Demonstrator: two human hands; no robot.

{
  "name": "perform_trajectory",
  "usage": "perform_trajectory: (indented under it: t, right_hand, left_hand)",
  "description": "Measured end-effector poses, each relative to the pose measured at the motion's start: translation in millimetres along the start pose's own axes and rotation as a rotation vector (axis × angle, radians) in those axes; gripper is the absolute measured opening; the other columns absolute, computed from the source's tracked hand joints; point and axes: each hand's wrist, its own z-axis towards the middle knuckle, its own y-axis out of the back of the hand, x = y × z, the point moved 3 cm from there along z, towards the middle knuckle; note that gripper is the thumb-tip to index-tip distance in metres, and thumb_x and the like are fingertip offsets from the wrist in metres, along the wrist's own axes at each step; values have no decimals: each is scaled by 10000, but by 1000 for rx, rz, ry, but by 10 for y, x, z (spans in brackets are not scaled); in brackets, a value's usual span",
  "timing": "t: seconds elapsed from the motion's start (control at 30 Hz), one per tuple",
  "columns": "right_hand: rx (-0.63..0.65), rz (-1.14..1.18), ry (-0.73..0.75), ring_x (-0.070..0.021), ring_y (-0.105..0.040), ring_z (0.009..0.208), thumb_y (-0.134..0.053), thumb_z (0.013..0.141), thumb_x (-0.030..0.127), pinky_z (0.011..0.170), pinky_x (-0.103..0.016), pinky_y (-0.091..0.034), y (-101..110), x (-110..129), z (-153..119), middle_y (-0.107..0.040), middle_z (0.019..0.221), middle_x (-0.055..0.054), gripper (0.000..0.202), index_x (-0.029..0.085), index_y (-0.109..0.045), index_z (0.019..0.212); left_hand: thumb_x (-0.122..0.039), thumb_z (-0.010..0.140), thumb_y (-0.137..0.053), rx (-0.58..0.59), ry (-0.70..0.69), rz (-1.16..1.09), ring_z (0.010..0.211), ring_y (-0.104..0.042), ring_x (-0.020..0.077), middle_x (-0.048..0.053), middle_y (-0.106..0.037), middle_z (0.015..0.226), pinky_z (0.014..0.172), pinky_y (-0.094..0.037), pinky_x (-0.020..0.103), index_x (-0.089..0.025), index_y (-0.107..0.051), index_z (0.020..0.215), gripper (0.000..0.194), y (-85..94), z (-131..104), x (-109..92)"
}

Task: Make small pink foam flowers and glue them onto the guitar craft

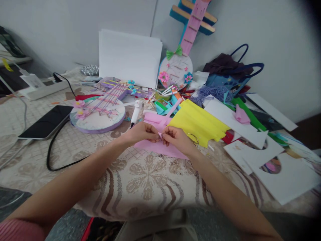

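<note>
My left hand (145, 133) and my right hand (175, 137) meet over the table, both closed in a pinch. Between their fingertips is a small piece of pink crepe paper (159, 135), mostly hidden by the fingers. Under and behind the hands lie larger sheets of pink paper (168, 152). A yellow crepe paper sheet (198, 120) is just beyond my right hand, with the gold scissors handle (193, 139) beside the wrist. A white glue gun (136, 112) rests beyond my left hand.
To the left are a round, string-decorated craft instrument (97, 113), a tablet (47, 122), a black cable (50, 154) and a power strip (47, 91). Cut white boards (288, 174) cover the right side. Behind stand white sheets (130, 57), a decorated toy lute (177, 68) and a blue bag (230, 80).
</note>
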Motion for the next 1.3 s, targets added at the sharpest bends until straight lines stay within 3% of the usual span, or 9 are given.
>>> perform_trajectory:
  t: [0.2,0.43,0.83,1.3]
  right_hand:
    - [-1,-25,4,-89,-531,560,-548,790,235,548,-235,-447,-14,9,-12,-554,637,14,88,156,-534,755]
    - [98,96,-78,-100,-584,618,-532,814,277,561,-235,-464,-8,2,-17,-614,725,-27,146,145,-558,757]
    - [25,92,-22,-89,-531,549,-587,793,326,534,-231,-440,-25,-30,-10,-563,626,18,178,164,-526,751]
    - [24,115,-22,-85,-497,510,-600,793,393,513,-226,-409,-54,-73,0,-539,590,31,253,173,-498,720]
  left_hand:
    - [-236,684,-700,-35,-25,64,585,-626,87,50,-680,658,616,-512,209,-99,-652,716,150,-9,13,20]
    - [-167,710,-665,-50,-35,79,528,-606,68,35,-668,611,575,-511,197,-83,-606,674,109,-25,4,-8]
    - [-204,723,-668,-33,-10,34,573,-623,69,38,-674,649,605,-514,200,-77,-607,717,141,-47,-3,-17]
    - [-234,729,-648,-24,-149,130,563,-584,76,18,-628,642,566,-501,217,-100,-558,758,165,-59,24,24]
